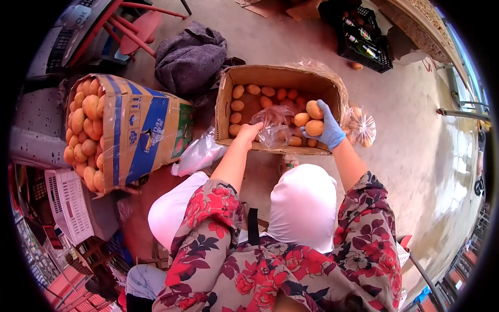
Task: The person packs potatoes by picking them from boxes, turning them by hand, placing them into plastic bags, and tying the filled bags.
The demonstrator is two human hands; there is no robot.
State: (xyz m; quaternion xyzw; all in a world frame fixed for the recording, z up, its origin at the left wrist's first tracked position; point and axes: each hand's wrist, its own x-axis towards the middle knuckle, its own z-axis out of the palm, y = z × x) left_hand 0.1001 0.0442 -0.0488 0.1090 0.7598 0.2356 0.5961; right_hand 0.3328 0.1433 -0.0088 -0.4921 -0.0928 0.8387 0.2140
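Note:
In front of my knees stands an open cardboard box (226, 101) with several potatoes (253, 89) along its inside edges. My right hand (330, 130), in a blue glove, is closed around a few orange-brown potatoes (314, 127) over the box's right side. Over the near edge, my left hand (251, 133) is bare and pinches a crumpled clear plastic bag (275, 125). The bag lies inside the box, its mouth turned toward the right hand. Part of the left hand's fingers is hidden by the film.
To the left, a tilted printed carton (148, 132) is full of potatoes (86, 130). A filled clear bag (361, 127) lies right of the box. Dark cloth (191, 54), a silvery plastic bag (200, 154), a black crate of bottles (366, 44) and a white crate (67, 205) stand around.

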